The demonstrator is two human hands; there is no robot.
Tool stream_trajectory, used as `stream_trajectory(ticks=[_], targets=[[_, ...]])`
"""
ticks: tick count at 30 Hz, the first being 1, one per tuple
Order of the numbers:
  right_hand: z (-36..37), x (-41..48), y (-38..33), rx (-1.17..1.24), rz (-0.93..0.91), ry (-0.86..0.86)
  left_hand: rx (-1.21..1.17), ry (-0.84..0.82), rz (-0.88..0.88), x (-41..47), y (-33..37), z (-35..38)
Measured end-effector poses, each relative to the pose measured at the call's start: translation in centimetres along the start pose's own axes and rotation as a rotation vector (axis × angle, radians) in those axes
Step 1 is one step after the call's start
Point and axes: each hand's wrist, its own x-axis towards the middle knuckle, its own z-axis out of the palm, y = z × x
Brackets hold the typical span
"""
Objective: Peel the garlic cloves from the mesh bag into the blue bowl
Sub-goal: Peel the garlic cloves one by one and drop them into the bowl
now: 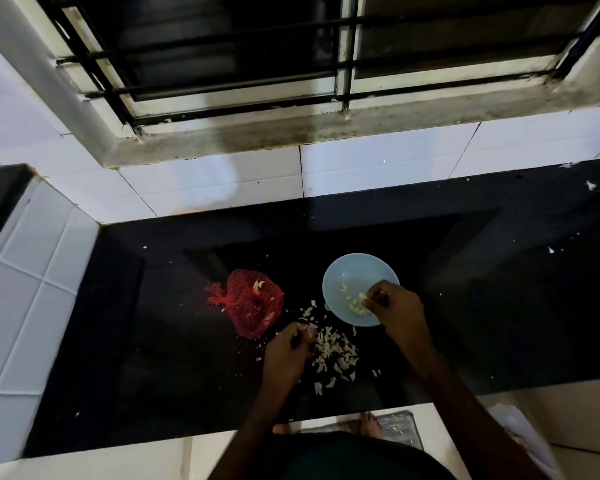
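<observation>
On the black countertop (174,341) the blue bowl (352,271) stands near the middle, about midway between the tiled back wall and the near edge. A small heap of peeled garlic cloves (356,306) lies in the near part of its bottom.

The right hand (397,310) reaches over the bowl's near right rim. Its fingers are curled in and bunched together, with the tips pointing down into the bowl just above the heap. One pale clove (362,296) sits right at those fingertips, touching or nearly so. Whether it is pinched or lying loose cannot be told.

The red mesh bag (252,304) lies slumped on the counter to the left of the bowl, well clear of it, and a few pale pieces show through the netting.

The left hand (286,353) hovers low over the counter on the near side of the bag. Its fingers are curled tight around a small pale piece (307,328) that peeks out at the tips — clove or skin, it is too small to say.

Just right of that hand, between it and the bowl's near side, lies a scatter of garlic skins (335,353). Stray white flecks also dot the counter toward its far right corner.

Above the tiled wall is a window with black bars (222,46).
</observation>
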Motion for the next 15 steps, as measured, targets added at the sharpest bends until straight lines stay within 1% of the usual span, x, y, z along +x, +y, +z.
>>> stream_trajectory(ticks=[4,7,10,13,15], targets=[[0.1,0.1,0.1,-0.091,-0.008,0.008,-0.006,0.017,0.043,0.1,0.0,-0.7],[0.4,-0.6,0.0,-0.103,-0.031,0.013,-0.08,0.056,-0.007,0.0,0.1,-1.0],[1.5,-1.9,-0.5,-0.093,-0.102,-0.024,-0.104,0.1,-0.055,-0.1,-0.1,-1.9],[4.1,-3.7,-1.3,-0.137,-0.216,-0.141,-0.124,0.173,-0.12,-0.5,-0.8,-3.4],[6.1,-4.5,-1.8,-0.165,-0.28,-0.264,-0.043,0.18,-0.119,-0.7,-1.9,-4.5]])
